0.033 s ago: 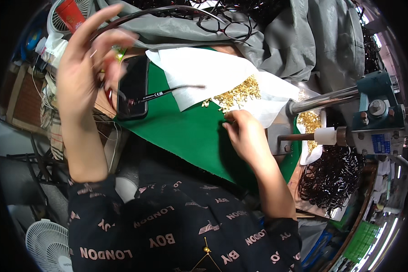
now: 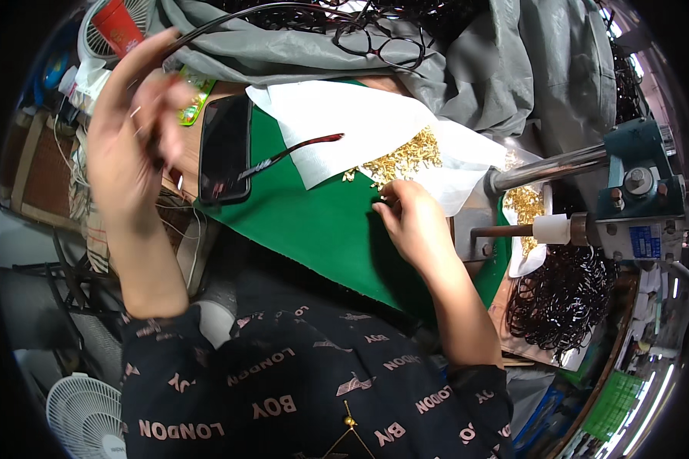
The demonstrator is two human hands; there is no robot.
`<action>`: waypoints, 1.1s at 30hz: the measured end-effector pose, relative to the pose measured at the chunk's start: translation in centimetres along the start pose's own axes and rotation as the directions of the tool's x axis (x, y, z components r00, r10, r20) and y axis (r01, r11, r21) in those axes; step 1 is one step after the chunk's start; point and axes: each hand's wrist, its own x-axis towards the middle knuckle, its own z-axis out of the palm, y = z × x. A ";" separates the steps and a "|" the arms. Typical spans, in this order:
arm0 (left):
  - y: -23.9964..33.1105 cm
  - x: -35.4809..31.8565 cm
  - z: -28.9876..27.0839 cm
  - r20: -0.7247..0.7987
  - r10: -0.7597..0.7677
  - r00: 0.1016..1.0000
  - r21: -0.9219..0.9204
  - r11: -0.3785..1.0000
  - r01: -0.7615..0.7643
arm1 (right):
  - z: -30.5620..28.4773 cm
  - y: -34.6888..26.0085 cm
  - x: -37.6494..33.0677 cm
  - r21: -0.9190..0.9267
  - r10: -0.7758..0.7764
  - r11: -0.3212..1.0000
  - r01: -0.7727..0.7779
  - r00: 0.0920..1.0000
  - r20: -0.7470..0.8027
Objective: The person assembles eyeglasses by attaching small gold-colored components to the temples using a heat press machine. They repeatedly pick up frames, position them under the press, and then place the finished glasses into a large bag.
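Observation:
At the upper left my left hand (image 2: pixel 126 145) is raised and closed on an eyeglass frame. Its dark temple (image 2: pixel 260 11) arcs over the top of the bench, and the other, reddish-brown at the tip (image 2: pixel 314 142), reaches over the green mat (image 2: pixel 306 222). Fingers and blur hide most of the front of this frame. My right hand (image 2: pixel 415 222) rests at the near edge of a pile of small gold metal pieces (image 2: pixel 406 159) on white paper (image 2: pixel 337 111). Its thumb and forefinger are pinched together; whatever lies between them is too small to make out.
A black phone (image 2: pixel 224 149) lies beside my left hand. To the right stands a bench press with a metal rod (image 2: pixel 555 166), more gold pieces (image 2: pixel 525 210) and a heap of dark eyeglass frames (image 2: pixel 559 306). Grey cloth (image 2: pixel 505 69) with more glasses (image 2: pixel 383 50) lies along the back.
My left hand has shifted a little left and down with the eyeglass frame, uncovering more of a green packet behind it. My right hand has hardly moved at the gold pieces.

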 end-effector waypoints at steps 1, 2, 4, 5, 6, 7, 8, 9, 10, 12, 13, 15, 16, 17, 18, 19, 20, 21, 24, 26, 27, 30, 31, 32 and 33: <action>0.2 -1.2 -0.4 0.000 0.114 0.993 -0.148 0.982 -0.113 | 0.2 0.0 0.6 -0.051 0.063 0.997 -0.061 0.998 0.031; -0.2 -2.4 -0.9 -0.076 0.176 0.981 -0.146 0.972 -0.185 | 0.4 0.2 1.1 -0.064 0.094 0.994 -0.091 0.995 0.046; -0.4 -4.4 -1.4 -0.298 0.011 0.954 -0.240 0.967 -0.086 | 0.6 0.8 1.8 -0.105 0.169 0.981 -0.161 0.984 0.063; -1.3 -5.5 -1.9 -0.236 0.027 0.971 -0.366 0.923 -0.114 | 0.4 0.7 2.0 -0.082 0.238 0.969 -0.231 0.967 0.091; -1.8 -6.2 -2.0 -0.180 0.050 0.982 -0.485 0.864 -0.133 | 0.3 0.8 2.2 -0.062 0.302 0.953 -0.296 0.945 0.123; -1.9 -6.5 -2.0 -0.043 0.074 0.996 -0.603 0.793 -0.085 | 0.1 1.0 2.2 -0.057 0.252 0.967 -0.247 0.964 0.084; -1.9 -6.8 -1.5 0.087 0.115 0.990 -0.704 0.710 -0.020 | 0.1 1.6 2.2 -0.054 0.212 0.977 -0.208 0.973 0.088; -1.6 -7.1 -0.6 0.027 0.025 0.999 -0.628 0.779 -0.002 | 0.2 2.4 2.2 -0.051 0.173 0.984 -0.168 0.981 0.092; -1.6 -7.4 -0.1 0.015 -0.052 0.999 -0.626 0.778 0.050 | 0.2 2.9 2.0 -0.048 0.133 0.991 -0.129 0.987 0.095; -0.9 -7.4 2.4 0.023 -0.048 0.999 -0.619 0.784 0.052 | -0.8 2.5 1.2 -0.008 0.146 0.989 -0.146 0.989 0.028; -0.6 -7.4 2.8 0.121 -0.049 0.991 -0.621 0.775 0.114 | -1.4 2.1 0.6 0.015 0.151 0.988 -0.151 0.989 -0.002; -0.6 -8.1 4.6 0.210 -0.006 0.978 -0.486 0.867 0.110 | -2.2 1.0 -0.9 0.236 0.211 0.954 -0.186 0.974 -0.086; -0.1 -8.5 5.9 0.253 0.022 0.967 -0.383 0.921 0.079 | -2.5 0.8 -1.8 0.376 0.252 0.901 -0.216 0.966 -0.049; 0.5 -8.6 7.5 0.307 -0.024 0.951 -0.403 0.902 0.153 | -3.0 0.5 -2.8 0.506 0.300 0.826 -0.250 0.954 -0.018; 0.9 -8.9 8.8 0.353 -0.071 0.933 -0.415 0.882 0.224 | -2.9 0.7 -4.0 0.568 0.258 0.799 -0.195 0.965 -0.032; 0.6 -9.2 9.7 0.428 -0.063 0.901 -0.345 0.910 0.228 | -3.2 0.2 -4.9 0.591 0.210 0.798 -0.123 0.974 -0.080; 0.1 -9.4 10.6 0.508 -0.065 0.859 -0.275 0.933 0.233 | -4.2 -0.9 -5.8 0.610 0.172 0.790 -0.060 0.977 -0.127; -0.3 -9.4 11.4 0.596 -0.043 0.802 -0.296 0.916 0.269 | -5.1 -1.8 -6.3 0.577 0.137 0.817 -0.021 0.978 -0.159; 0.1 -9.7 13.2 0.750 -0.108 0.652 -0.231 0.882 0.411 | -7.2 -1.9 -7.0 0.493 -0.139 0.847 0.197 0.979 -0.152; 0.6 -9.9 14.0 0.807 -0.129 0.577 -0.225 0.835 0.502 | -6.9 -1.6 -7.5 0.523 -0.122 0.830 0.197 0.977 -0.174; 0.8 -10.2 14.6 0.797 -0.113 0.594 -0.217 0.863 0.455 | -7.1 -1.2 -7.7 0.482 -0.168 0.842 0.244 0.966 -0.196; 0.6 -11.3 15.6 0.719 0.000 0.695 -0.217 0.950 0.224 | -7.9 -1.2 -8.0 0.488 -0.162 0.829 0.274 0.952 -0.260; 0.9 -11.3 16.1 0.739 -0.024 0.674 -0.203 0.945 0.256 | -8.6 -0.7 -7.6 0.409 -0.281 0.838 0.363 0.928 -0.246; 1.2 -11.4 16.7 0.764 -0.044 0.644 -0.187 0.940 0.286 | -6.9 0.2 -9.0 0.745 -0.014 0.639 0.194 0.970 -0.241; 1.7 -11.7 17.2 0.755 -0.055 0.654 -0.216 0.921 0.326 | -6.4 1.0 -9.1 0.747 -0.023 0.634 0.199 0.971 -0.239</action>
